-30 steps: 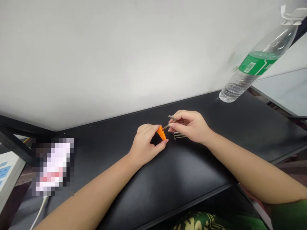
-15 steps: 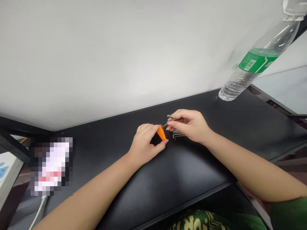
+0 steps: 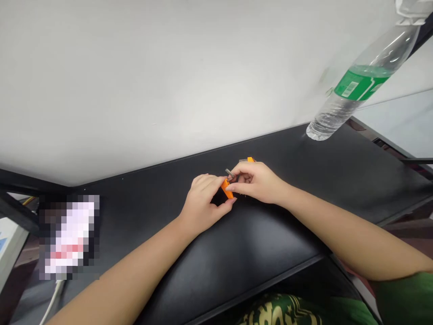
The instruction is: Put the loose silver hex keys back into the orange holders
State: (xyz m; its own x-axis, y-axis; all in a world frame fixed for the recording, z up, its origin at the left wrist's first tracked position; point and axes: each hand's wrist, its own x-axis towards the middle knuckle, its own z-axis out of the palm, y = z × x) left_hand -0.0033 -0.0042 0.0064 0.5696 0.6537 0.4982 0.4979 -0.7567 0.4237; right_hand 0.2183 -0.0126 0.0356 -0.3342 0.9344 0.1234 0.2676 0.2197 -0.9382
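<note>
My left hand (image 3: pixel 204 204) pinches a small orange holder (image 3: pixel 227 188) between thumb and fingers, just above the black table (image 3: pixel 237 253). My right hand (image 3: pixel 259 183) is closed on a thin metal hex key (image 3: pixel 230 173) whose end meets the top of the orange holder. Another orange piece with metal keys (image 3: pixel 248 160) shows behind my right hand's knuckles. Any keys lying under that hand are hidden.
A clear plastic water bottle (image 3: pixel 358 85) with a green label stands at the table's far right corner against the white wall. A blurred bright object (image 3: pixel 67 234) with a white cable (image 3: pixel 50 302) lies at the left. A white box edge (image 3: pixel 10 243) shows at far left.
My right hand has moved left and down, bringing the hex key onto the orange holder and covering the loose keys seen before. My left hand has stayed put.
</note>
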